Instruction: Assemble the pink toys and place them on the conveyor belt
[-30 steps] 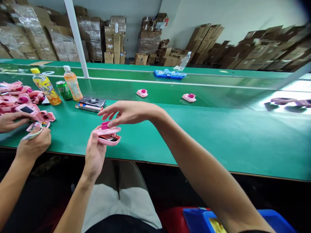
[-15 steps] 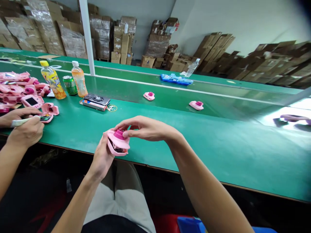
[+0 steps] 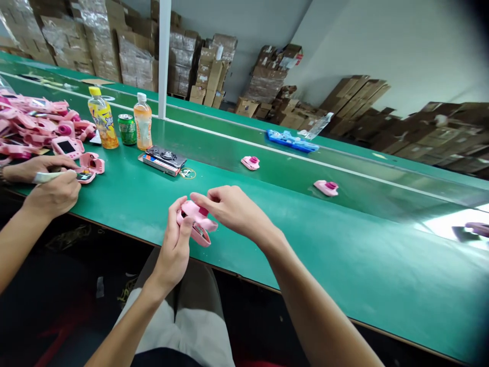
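A pink toy camera shell (image 3: 199,223) with a darker pink lens part is held above the near edge of the green table (image 3: 244,255). Its two halves gape apart on the near side, and dark parts show inside. My left hand (image 3: 176,247) grips it from the left, thumb on the near side and fingers behind. From the right, my right hand (image 3: 233,211) pinches the shell at the lens part, its fingers curled. Two more pink cameras lie beyond, one at the middle (image 3: 250,163) and one further right (image 3: 326,188).
At left, a person's hands (image 3: 53,191) work on an open pink case (image 3: 90,165) beside a heap of pink shells (image 3: 34,122). Two bottles (image 3: 103,120) (image 3: 142,125), a green can (image 3: 127,130) and a flat box (image 3: 162,160) stand nearby. A blue tray (image 3: 292,141) lies far back.
The view has swung left, so the table things appear further right. The pink shell has turned in my hands, its gap now facing right and down. My left thumb has moved over its near side.
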Available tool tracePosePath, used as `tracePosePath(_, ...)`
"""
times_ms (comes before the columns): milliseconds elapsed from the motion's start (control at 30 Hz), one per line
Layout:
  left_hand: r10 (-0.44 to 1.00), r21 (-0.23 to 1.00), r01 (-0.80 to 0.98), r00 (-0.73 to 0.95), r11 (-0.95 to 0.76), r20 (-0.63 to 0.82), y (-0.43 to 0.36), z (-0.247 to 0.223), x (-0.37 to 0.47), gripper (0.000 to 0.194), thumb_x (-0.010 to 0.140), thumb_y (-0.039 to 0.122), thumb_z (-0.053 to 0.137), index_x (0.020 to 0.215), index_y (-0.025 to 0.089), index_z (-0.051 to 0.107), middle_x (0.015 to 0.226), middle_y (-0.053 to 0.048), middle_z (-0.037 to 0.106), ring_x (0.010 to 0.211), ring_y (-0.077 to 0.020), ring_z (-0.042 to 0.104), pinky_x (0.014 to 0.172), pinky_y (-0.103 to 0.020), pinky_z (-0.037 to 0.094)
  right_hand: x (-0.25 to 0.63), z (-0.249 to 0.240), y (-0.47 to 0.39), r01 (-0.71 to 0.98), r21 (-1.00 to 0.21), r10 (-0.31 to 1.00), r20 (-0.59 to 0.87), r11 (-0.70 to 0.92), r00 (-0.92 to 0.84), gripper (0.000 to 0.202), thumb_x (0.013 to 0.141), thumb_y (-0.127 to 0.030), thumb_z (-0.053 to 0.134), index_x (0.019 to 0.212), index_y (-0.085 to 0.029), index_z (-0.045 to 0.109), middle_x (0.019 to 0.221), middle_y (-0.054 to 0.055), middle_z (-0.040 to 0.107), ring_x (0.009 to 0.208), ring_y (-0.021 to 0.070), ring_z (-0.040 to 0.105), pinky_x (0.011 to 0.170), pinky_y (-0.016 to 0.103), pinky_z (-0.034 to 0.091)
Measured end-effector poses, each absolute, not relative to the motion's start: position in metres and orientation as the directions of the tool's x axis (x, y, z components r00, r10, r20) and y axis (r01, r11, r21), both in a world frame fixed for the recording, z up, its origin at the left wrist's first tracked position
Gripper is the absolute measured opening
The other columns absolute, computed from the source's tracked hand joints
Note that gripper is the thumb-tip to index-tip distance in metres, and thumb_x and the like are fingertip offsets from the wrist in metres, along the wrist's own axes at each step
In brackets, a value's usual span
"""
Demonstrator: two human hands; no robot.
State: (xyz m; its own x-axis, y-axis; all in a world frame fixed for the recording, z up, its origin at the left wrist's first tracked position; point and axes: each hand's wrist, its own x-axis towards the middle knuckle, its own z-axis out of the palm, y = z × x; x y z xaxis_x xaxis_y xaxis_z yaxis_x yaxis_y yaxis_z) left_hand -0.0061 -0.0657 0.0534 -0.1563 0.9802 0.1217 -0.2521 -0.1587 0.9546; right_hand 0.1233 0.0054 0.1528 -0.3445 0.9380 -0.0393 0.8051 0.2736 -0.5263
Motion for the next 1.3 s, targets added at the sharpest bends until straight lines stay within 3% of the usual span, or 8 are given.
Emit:
tracePosePath(133,0.995,0.888,-0.454,-0.091,-0.075,0.038,-0.058,0.056,-0.008,0.034,0.103,0.052,0.046,0.123,0.027,0.057,0.107,-0.003,0.071,0.099,-0.0208,0.07,0.08,-0.028,0.057,0.127,0.156,0.002,0.632,-0.662,0.833,-0.02,0.404,-0.553,0.042,0.097,-0.054,0.053,0.115,-0.02,0.069,0.073,0.0,0.064,0.065,0.0134,0.053,0.06,0.026,0.037)
tracePosePath(200,0.997,0.841,-0.539,-0.073,-0.042,0.004,-0.056,0.056,-0.011,0.029,0.105,0.044,0.043,0.12,0.026,0.061,0.11,-0.003,0.07,0.099,-0.0205,0.069,0.079,-0.029,0.058,0.133,0.156,0.007,0.553,-0.719,0.763,-0.048,0.422,-0.645,0.041,0.095,-0.049,0.057,0.121,-0.019,0.068,0.076,-0.001,0.063,0.066,0.0127,0.051,0.061,0.026,0.038)
tracePosePath(367,0.996,0.771,-0.636,-0.09,-0.04,-0.023,-0.058,0.055,-0.018,0.038,0.102,0.049,0.049,0.134,0.03,0.054,0.131,-0.005,0.063,0.108,-0.0224,0.066,0.092,-0.037,0.058,0.142,0.152,0.018,0.573,-0.76,0.8,-0.12,0.307,-0.588,0.043,0.09,-0.053,0.062,0.106,-0.014,0.071,0.063,-0.003,0.056,0.053,0.0087,0.041,0.05,0.024,0.031)
tracePosePath(533,0.952,0.877,-0.393,-0.236,-0.276,0.194,-0.059,0.051,-0.017,0.046,0.098,0.049,0.058,0.139,0.029,0.053,0.147,-0.008,0.053,0.133,-0.025,0.053,0.114,-0.037,0.041,0.128,0.155,0.01,0.667,-0.696,0.91,-0.049,0.265,-0.413,0.046,0.083,-0.061,0.067,0.074,-0.017,0.064,0.062,0.001,0.063,0.054,0.0103,0.05,0.05,0.025,0.032)
tracePosePath(667,0.929,0.888,-0.302,-0.241,-0.347,0.281,-0.053,0.054,-0.018,0.048,0.096,0.044,0.063,0.14,0.028,0.055,0.148,-0.009,0.053,0.139,-0.0279,0.048,0.12,-0.041,0.035,0.111,0.165,0.003,0.73,-0.617,0.936,0.03,0.294,-0.351,0.045,0.083,-0.059,0.07,0.067,-0.019,0.057,0.058,0.0,0.064,0.054,0.0108,0.052,0.051,0.025,0.034)
tracePosePath(933,0.922,0.838,-0.399,-0.266,-0.372,0.282,-0.049,0.063,-0.019,0.062,0.089,0.058,0.067,0.139,0.025,0.053,0.142,-0.01,0.058,0.143,-0.0323,0.044,0.109,-0.036,0.049,0.102,0.166,0.004,0.733,-0.587,0.939,0.238,0.343,-0.248,0.045,0.084,-0.055,0.071,0.064,-0.018,0.056,0.059,-0.001,0.059,0.057,0.0099,0.047,0.052,0.025,0.031)
tracePosePath(1133,0.909,0.891,-0.245,-0.271,-0.382,0.316,-0.047,0.058,-0.015,0.055,0.098,0.054,0.054,0.144,0.026,0.047,0.146,-0.009,0.054,0.139,-0.0285,0.048,0.116,-0.035,0.039,0.1,0.172,0.003,0.764,-0.541,0.931,0.11,0.351,-0.349,0.046,0.084,-0.054,0.07,0.059,-0.019,0.053,0.053,-0.002,0.054,0.053,0.0098,0.042,0.051,0.027,0.029)
tracePosePath(1300,0.929,0.868,-0.353,-0.249,-0.35,0.273,-0.043,0.059,-0.013,0.052,0.094,0.06,0.059,0.133,0.026,0.053,0.129,-0.008,0.063,0.124,-0.0247,0.06,0.107,-0.032,0.046,0.095,0.182,0.009,0.792,-0.483,0.923,0.11,0.373,-0.368,0.056,0.085,-0.063,0.067,0.055,-0.02,0.051,0.051,-0.002,0.05,0.051,0.0092,0.039,0.05,0.028,0.027)
